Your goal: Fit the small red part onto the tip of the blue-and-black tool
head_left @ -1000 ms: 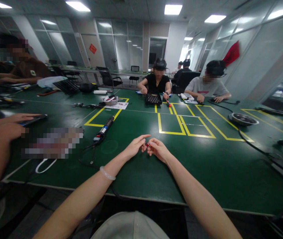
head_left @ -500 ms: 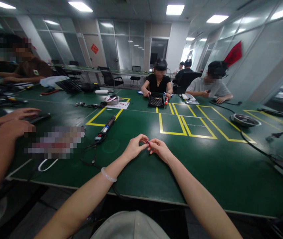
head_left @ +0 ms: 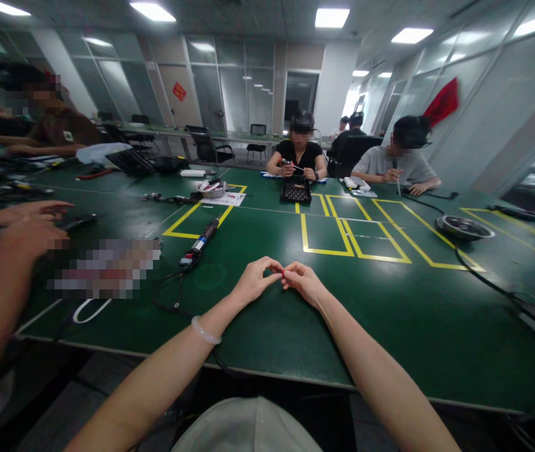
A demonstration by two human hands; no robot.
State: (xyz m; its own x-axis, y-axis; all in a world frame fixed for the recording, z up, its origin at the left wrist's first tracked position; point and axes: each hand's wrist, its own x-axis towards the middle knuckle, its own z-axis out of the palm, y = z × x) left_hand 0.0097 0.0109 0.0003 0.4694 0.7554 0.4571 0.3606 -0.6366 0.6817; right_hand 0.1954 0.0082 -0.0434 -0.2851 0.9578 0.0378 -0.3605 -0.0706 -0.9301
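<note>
My left hand (head_left: 255, 279) and my right hand (head_left: 302, 282) meet fingertip to fingertip just above the green table (head_left: 267, 320). Both are pinched on a small red thing (head_left: 284, 272) between them, most of it hidden by the fingers. A pale bracelet (head_left: 204, 329) circles my left wrist. A black and red electric screwdriver (head_left: 199, 243) lies on the table to the left of my hands, its black cable (head_left: 173, 290) looping toward the table's near edge.
Yellow tape boxes (head_left: 337, 235) mark the table ahead. A metal bowl (head_left: 465, 227) and black cables lie at the right. Another person's hands (head_left: 27, 229) work at the left. Across the table sit two people, one behind a black tray (head_left: 295, 189).
My left fingers have curled from stretched out into a pinch on the small red thing. Both hands stay in the same spot. The person opposite has raised a tool off the table.
</note>
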